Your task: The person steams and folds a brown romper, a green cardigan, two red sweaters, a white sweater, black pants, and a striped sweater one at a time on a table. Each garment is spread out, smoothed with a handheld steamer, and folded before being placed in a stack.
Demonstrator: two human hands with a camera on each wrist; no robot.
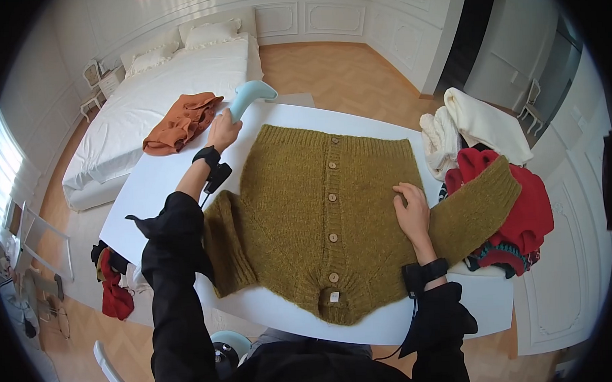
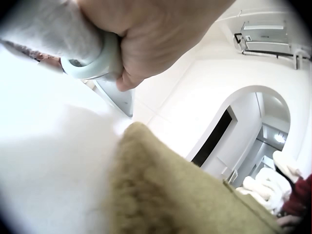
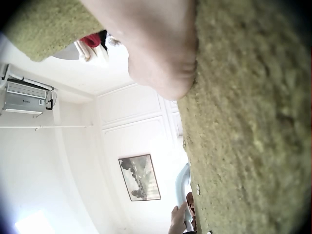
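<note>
Nearest to me, the olive-green knitted wool cardigan [image 1: 320, 217] lay flat on the white rectangular table [image 1: 151, 190], buttoned down the front, with its collar end toward me and its ribbed hem away from me. A row of round pale buttons [image 1: 332, 197] ran along its centre line.

My right hand [image 1: 412, 211] rested palm down on the cardigan's right side, just beside the point where the sleeve branches off. The fingers were straight and spread, pressing the knit and gripping nothing. In the right wrist view, the palm [image 3: 161, 53] lay directly against the green knit [image 3: 253, 136].

My left arm, in a black sleeve [image 1: 177, 263], reached across the cardigan's left sleeve, which was folded near the table's left edge. My left hand [image 1: 223, 132] was closed around the handle of the pale blue handheld garment steamer [image 1: 249, 97]. The steamer stood at the far left corner of the cardigan, just beyond the hem. In the left wrist view, my fingers [image 2: 151, 34] wrapped the pale handle [image 2: 92, 61] above the table surface.

Beyond the steamer, a crumpled rust-orange garment [image 1: 182, 121] lay at the table's far left. At the table's right end sat a pile of cream and red knitwear [image 1: 494, 178]; the cardigan's right sleeve extended onto it. Farthest off stood a white bed [image 1: 167, 88] on a herringbone wood floor [image 1: 342, 72].
</note>
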